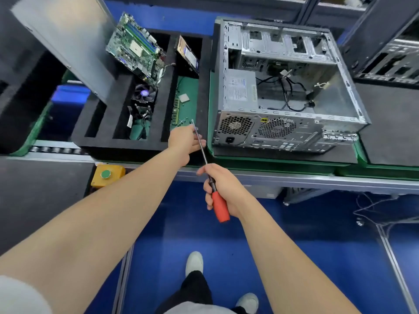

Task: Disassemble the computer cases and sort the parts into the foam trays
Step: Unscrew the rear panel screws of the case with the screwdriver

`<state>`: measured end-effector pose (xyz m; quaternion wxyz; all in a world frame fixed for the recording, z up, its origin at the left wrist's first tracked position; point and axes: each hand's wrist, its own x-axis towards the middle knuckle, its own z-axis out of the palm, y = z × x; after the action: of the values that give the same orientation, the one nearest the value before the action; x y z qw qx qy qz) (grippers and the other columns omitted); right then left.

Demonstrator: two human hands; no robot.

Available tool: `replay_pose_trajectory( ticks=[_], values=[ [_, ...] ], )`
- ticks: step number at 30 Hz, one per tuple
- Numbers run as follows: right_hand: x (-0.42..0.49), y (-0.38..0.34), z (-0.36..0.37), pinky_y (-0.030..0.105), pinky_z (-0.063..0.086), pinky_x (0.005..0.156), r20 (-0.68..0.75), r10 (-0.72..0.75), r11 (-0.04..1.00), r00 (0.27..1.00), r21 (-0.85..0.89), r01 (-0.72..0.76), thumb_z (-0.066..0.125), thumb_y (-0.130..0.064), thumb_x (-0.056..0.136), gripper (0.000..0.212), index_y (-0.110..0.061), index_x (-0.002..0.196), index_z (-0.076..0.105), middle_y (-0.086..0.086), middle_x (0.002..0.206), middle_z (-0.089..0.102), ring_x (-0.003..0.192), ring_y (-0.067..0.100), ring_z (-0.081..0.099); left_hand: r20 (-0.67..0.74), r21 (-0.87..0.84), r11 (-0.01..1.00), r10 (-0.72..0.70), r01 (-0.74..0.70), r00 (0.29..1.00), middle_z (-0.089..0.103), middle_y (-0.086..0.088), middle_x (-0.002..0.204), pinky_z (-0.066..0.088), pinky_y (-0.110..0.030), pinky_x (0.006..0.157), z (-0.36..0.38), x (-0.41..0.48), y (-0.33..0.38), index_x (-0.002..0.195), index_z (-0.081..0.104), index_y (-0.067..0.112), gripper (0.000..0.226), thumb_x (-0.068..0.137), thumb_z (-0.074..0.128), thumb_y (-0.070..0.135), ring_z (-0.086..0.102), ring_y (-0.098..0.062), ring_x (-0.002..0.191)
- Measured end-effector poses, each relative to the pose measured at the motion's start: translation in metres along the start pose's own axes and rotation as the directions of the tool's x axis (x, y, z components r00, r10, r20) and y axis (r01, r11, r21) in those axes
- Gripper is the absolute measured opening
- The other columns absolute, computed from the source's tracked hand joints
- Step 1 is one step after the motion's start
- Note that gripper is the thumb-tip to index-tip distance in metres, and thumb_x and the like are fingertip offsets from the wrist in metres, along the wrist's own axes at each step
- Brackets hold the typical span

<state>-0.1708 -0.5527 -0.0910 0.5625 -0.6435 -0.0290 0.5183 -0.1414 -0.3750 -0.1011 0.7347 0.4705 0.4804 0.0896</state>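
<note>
An open grey computer case (pixel 283 123) lies on its side on the conveyor at centre right, its power supply (pixel 240 88) and black cables still inside. To its left stands a black foam tray (pixel 118 141) holding a motherboard (pixel 136 48), a fan (pixel 144 94), a heatsink, a drive (pixel 188 55), a RAM stick and a CPU chip (pixel 183 97). My right hand (pixel 221 189) grips a red-handled screwdriver (pixel 218 205), its shaft pointing up toward the tray. My left hand (pixel 186 140) hovers over the tray's front right corner, fingers pinched at the shaft's tip; any screw there is too small to tell.
A grey case side panel (pixel 68 41) leans at the upper left. Another dark case (pixel 385 41) stands at the far right. A yellow box with a green button (pixel 106 174) sits on the conveyor's front rail. Blue floor and my shoes are below.
</note>
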Motion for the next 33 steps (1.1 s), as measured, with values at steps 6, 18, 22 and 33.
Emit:
replay_pose_trajectory(
  ticks=[6, 18, 22, 33],
  values=[
    [-0.032, 0.024, -0.021, 0.033, 0.050, 0.054, -0.056, 0.080, 0.997, 0.995, 0.000, -0.081, 0.046, -0.051, 0.108, 0.042, -0.015, 0.090, 0.058, 0.003, 0.061, 0.048, 0.051, 0.022, 0.051, 0.065, 0.058, 0.998, 0.030, -0.034, 0.997, 0.060, -0.013, 0.077, 0.056, -0.029, 0.051, 0.030, -0.033, -0.023, 0.107, 0.059, 0.002, 0.016, 0.104, 0.046, 0.010, 0.062, -0.026, 0.061],
    [-0.091, 0.065, -0.084, 0.031, 0.044, 0.050, -0.217, 0.047, 0.996, 0.975, 0.081, -0.030, 0.045, -0.054, 0.106, 0.044, -0.019, 0.080, 0.050, 0.003, 0.059, 0.041, 0.047, 0.021, 0.041, 0.369, 0.009, 1.000, 0.023, -0.029, 0.929, 0.078, -0.013, 0.079, 0.063, -0.033, 0.063, 0.111, -0.103, -0.062, 0.120, 0.054, 0.007, 0.029, 0.111, 0.028, 0.017, 0.077, -0.029, 0.073],
    [-0.093, 0.062, -0.093, 0.032, 0.044, 0.049, -0.225, 0.039, 0.997, 0.974, 0.073, -0.023, 0.045, -0.053, 0.107, 0.045, -0.020, 0.077, 0.050, 0.002, 0.059, 0.042, 0.047, 0.021, 0.041, 0.395, 0.007, 0.999, 0.037, -0.043, 0.918, 0.078, -0.011, 0.089, 0.062, -0.031, 0.064, 0.115, -0.100, -0.059, 0.128, 0.042, 0.006, 0.020, 0.111, 0.033, 0.009, 0.078, -0.025, 0.076],
    [-0.096, 0.061, -0.090, 0.031, 0.041, 0.048, -0.198, 0.037, 0.991, 0.980, 0.135, -0.010, 0.048, -0.050, 0.107, 0.043, -0.019, 0.078, 0.050, 0.002, 0.060, 0.039, 0.048, 0.019, 0.037, 0.453, 0.070, 0.990, 0.079, -0.124, 0.888, 0.076, -0.012, 0.108, 0.059, -0.029, 0.067, 0.103, -0.095, -0.056, 0.131, 0.048, 0.009, 0.023, 0.111, 0.037, 0.011, 0.076, -0.021, 0.079]
  ],
)
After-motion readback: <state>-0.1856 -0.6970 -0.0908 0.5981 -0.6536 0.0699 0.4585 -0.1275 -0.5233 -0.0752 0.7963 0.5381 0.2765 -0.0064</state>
